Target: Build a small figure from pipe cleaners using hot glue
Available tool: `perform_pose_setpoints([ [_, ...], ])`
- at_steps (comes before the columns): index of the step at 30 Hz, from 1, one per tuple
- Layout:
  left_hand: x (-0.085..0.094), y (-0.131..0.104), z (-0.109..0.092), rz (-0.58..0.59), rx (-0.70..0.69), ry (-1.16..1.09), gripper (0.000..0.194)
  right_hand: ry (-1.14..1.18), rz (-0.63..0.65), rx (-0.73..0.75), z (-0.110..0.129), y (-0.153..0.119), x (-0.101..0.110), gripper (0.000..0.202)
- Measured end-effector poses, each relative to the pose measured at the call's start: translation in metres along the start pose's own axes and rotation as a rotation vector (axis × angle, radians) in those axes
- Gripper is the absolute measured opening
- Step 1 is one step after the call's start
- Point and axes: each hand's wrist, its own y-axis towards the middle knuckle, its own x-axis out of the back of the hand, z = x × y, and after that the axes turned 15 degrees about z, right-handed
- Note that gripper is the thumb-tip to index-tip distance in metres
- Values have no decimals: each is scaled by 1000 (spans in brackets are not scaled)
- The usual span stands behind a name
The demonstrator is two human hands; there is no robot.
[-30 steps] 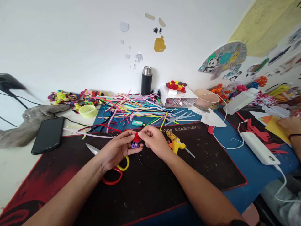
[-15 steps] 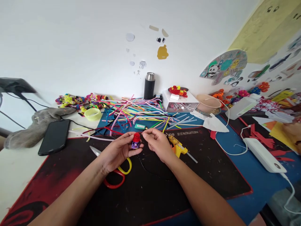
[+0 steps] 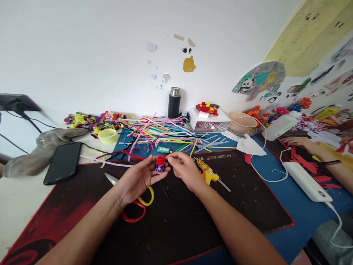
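Observation:
A small figure with a red top and a purple body [image 3: 160, 165] is held upright in the fingers of my left hand [image 3: 136, 179]. Close on its right, my right hand [image 3: 185, 170] is closed in a pinch; whatever lies between thumb and forefinger is too small to name. Partly under my left wrist lie scissors [image 3: 134, 220] with one red and one yellow handle loop. A yellow glue gun [image 3: 210, 175] rests beside my right hand, partly hidden by it. Ahead of both hands is a small green item [image 3: 163, 149].
Many coloured pipe cleaners [image 3: 154, 129] spread behind my hands, before a black thermos [image 3: 174, 103]. A phone [image 3: 63, 163] and a yellow tape roll [image 3: 107, 136] lie left. At right are a white power strip [image 3: 307, 182] and another person's arm [image 3: 335, 162].
The other person's hand and forearm have come into view at the right. My hands keep nearly the same pose around the figure; the view has shifted slightly.

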Motion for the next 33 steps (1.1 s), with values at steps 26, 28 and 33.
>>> perform_pose_setpoints([
  [26,2,12,0,-166,-167,-81,35,29,-34,18,-2,1,4,45],
  [28,2,11,0,-162,-163,-80,34,31,-29,17,-2,1,4,47],
  [33,3,12,1,-168,-156,-86,33,24,-20,13,-3,1,3,50],
])
